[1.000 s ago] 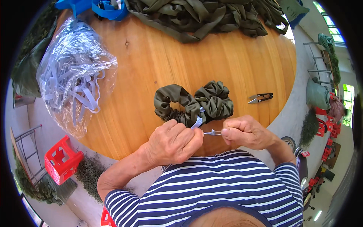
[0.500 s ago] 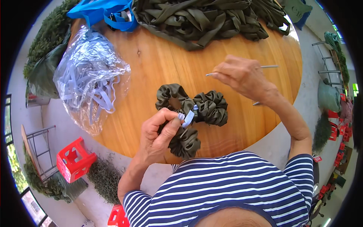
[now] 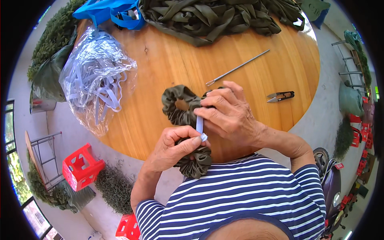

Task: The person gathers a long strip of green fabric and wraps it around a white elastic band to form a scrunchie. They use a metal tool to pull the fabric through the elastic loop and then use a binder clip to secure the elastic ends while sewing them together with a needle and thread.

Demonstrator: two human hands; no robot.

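Observation:
A gathered olive-green fabric tube (image 3: pixel 176 112), ruffled like a scrunchie, curls in front of me at the table's near edge. From it a pale elastic strip (image 3: pixel 199 125) stretches between my hands. My left hand (image 3: pixel 172 146) pinches the lower end of that strip between thumb and forefinger. Below those fingers hangs another ruffled part of the fabric (image 3: pixel 196 165). My right hand (image 3: pixel 232 114) is closed at the strip's upper end, gripping the gathered fabric there; the hand hides most of that section. A thin metal rod with a looped tip (image 3: pixel 238 68) lies beyond it.
Black-handled thread snips (image 3: pixel 281 96) lie to the right on the round wooden table (image 3: pixel 160 60). A clear plastic bag of pale elastic strips (image 3: pixel 98 80) rests at left. Dark green fabric (image 3: pixel 208 20) is piled at the far side, beside a blue bag (image 3: pixel 108 14). Red stools (image 3: pixel 82 166) stand on the floor.
My right hand has put the metal rod down on the table and come left to the fabric. The elastic strip is now drawn out between both hands. The thread snips are uncovered.

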